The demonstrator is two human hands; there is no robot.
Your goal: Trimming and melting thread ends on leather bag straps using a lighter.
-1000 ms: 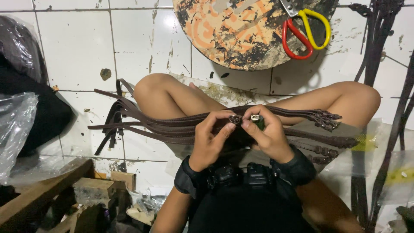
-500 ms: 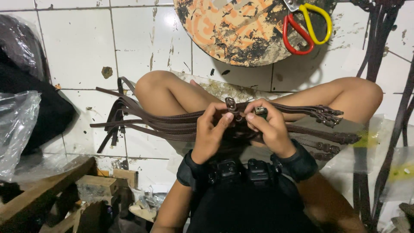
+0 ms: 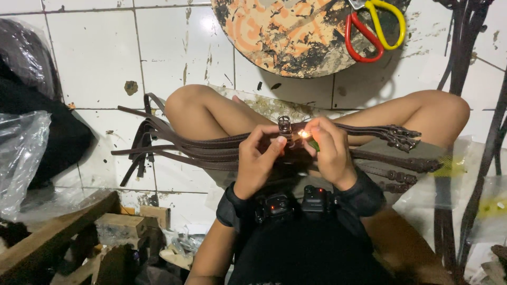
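- We see our left hand (image 3: 259, 163) pinching the end of a dark brown leather strap (image 3: 211, 153), thumb and fingers closed narrowly just below its small metal buckle (image 3: 284, 125), which stands upright above the fingertips.
- Our right hand (image 3: 330, 153) is curled shut around a small green lighter (image 3: 313, 143); a bright little flame (image 3: 303, 134) shows at its top, just beside the buckle and the strap end.
- The two hands are close together, almost touching, held over our lap between the bare knees.
- The strap we hold belongs to a bundle of like straps lying across both thighs; their loose ends fan out to the left over the tiled floor (image 3: 95, 58), and their buckled ends (image 3: 401, 138) cluster at the right knee.
- Both wrists wear black bands with small dark devices (image 3: 296, 203) on them.
- Ahead of the knees lies a round board (image 3: 285, 37), mottled orange and black, with red-and-yellow-handled scissors (image 3: 372, 26) resting on its right part.
- At far left a clear, crinkled plastic bag (image 3: 24, 158) sits near the floor, with a black bag (image 3: 31, 58) above and behind it; we cannot make out what either holds.
- At right, flat clear plastic packets (image 3: 491, 206) with yellowish patches lie on the floor, crossed by more dark straps (image 3: 465, 47) hanging down the right edge.
- At lower left lie rough wooden blocks (image 3: 127, 221) and planks.
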